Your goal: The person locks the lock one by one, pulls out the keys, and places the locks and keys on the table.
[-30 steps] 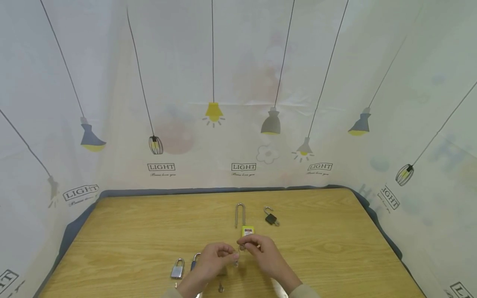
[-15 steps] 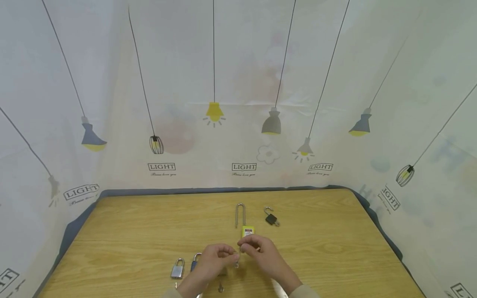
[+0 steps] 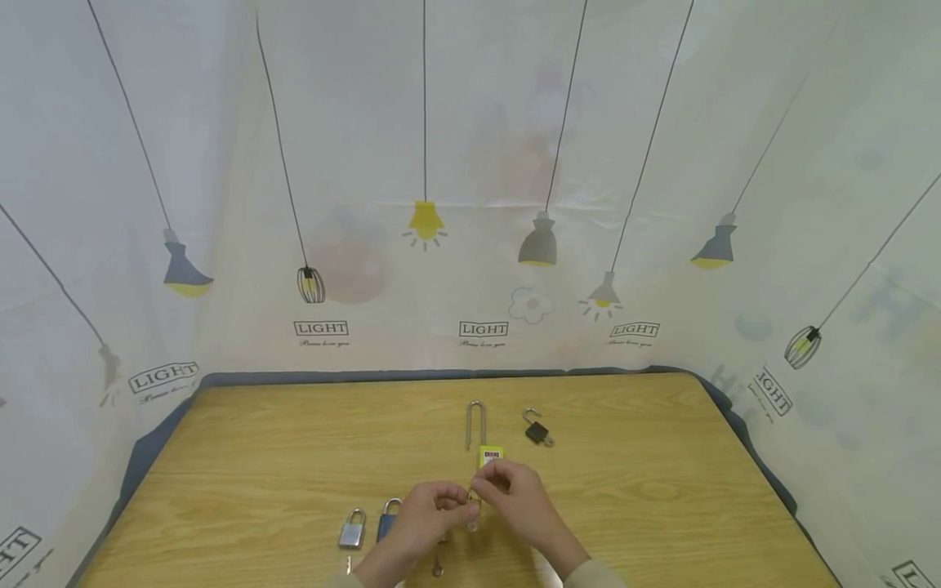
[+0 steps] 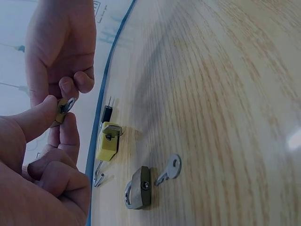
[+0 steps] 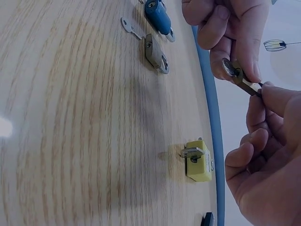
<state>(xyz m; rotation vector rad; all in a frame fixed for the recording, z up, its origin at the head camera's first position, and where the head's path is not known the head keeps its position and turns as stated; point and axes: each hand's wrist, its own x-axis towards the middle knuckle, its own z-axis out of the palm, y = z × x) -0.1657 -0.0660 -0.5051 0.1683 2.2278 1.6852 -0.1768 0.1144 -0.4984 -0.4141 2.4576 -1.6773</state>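
In my left hand [image 3: 422, 518] a small brass padlock [image 4: 60, 114] is pinched between thumb and fingers, raised above the table. A key [image 4: 69, 104] stands in its keyhole, bow outward. My right hand [image 3: 525, 502] pinches the padlock's other end, its thumb and index fingertips close to the left ones. Fingers cover most of the shackle, so I cannot tell whether it is locked. Just beyond the hands lies a yellow padlock [image 5: 199, 165] with a key [image 5: 192, 152] in it and its long shackle [image 3: 476, 423] pointing away.
A black padlock [image 3: 537, 433] with its shackle swung out lies at the back right. Near my left forearm are a silver padlock [image 3: 351, 529], a blue padlock [image 3: 386, 524] and a brownish-grey padlock [image 4: 140, 188] with a loose key [image 4: 170, 169] beside it. Patterned curtain [image 3: 382, 245] surrounds the wooden table [image 3: 662, 490].
My right fingertips have moved slightly left and closer to the left fingertips, and the brass padlock has shifted a little between them. The padlocks on the table have stayed put.
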